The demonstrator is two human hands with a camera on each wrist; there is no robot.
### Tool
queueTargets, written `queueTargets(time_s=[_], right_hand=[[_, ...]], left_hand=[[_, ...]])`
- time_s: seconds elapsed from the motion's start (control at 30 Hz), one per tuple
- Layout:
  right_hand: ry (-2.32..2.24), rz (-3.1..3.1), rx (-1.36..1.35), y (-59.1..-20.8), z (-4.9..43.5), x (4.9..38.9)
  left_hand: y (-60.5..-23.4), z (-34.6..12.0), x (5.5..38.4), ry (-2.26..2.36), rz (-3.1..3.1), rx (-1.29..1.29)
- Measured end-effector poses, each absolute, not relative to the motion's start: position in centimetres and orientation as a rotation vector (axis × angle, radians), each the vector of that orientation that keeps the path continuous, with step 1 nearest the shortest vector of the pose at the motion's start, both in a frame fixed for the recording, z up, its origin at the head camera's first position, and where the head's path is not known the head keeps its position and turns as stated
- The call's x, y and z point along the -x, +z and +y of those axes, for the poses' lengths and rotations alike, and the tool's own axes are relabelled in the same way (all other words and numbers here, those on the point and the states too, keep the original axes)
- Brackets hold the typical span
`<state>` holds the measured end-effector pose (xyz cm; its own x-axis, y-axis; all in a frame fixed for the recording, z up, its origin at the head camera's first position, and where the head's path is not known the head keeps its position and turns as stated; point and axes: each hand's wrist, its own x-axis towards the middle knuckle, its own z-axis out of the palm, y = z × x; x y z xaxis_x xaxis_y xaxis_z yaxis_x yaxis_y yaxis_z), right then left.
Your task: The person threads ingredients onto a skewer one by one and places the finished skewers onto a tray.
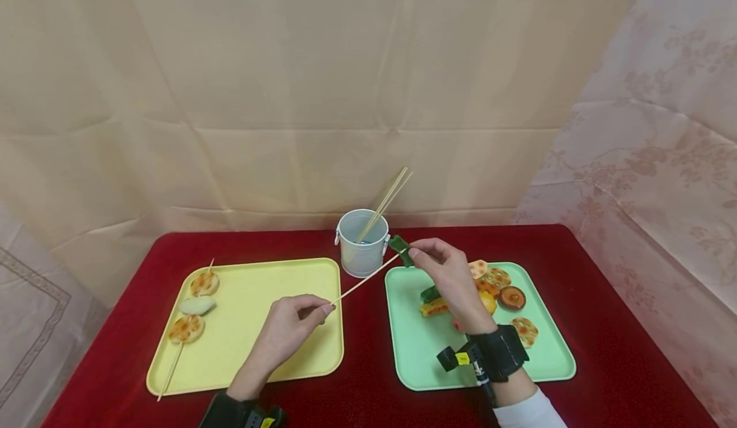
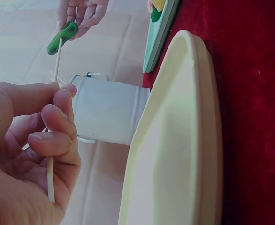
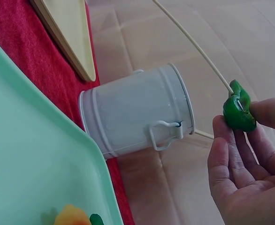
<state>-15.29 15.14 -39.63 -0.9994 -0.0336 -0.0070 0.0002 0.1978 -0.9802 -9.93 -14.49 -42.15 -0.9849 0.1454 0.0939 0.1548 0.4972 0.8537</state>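
My left hand [image 1: 292, 327] pinches a thin wooden skewer [image 1: 368, 277] between thumb and fingers, over the right end of the yellow tray [image 1: 276, 351]. In the left wrist view the skewer's lower part runs through the curled fingers. My right hand [image 1: 451, 277] holds a green pepper piece [image 1: 400, 249] by thumb and fingertips, above the upper left corner of the green tray [image 1: 423, 357]. The skewer's far end meets the pepper piece; in the right wrist view it enters at the top of the green pepper piece [image 3: 238, 110].
A small white bucket [image 1: 361, 255] with several skewers [image 1: 387, 199] stands behind, between the trays. On the yellow tray's left lies a loaded skewer [image 1: 171, 370] with two browned round slices [image 1: 187, 329] and a pale piece [image 1: 197, 305]. The green tray bears a mushroom [image 1: 512, 297] and several food pieces.
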Motion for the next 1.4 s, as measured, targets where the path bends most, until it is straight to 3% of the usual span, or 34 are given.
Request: queueTargets(time_s=[1.4], right_hand=[[-1.973,2.317,0.116,-40.2,13.1,15.0]], left_hand=[[-43.4,-11.8,9.2,-1.653,-2.648,0.286]])
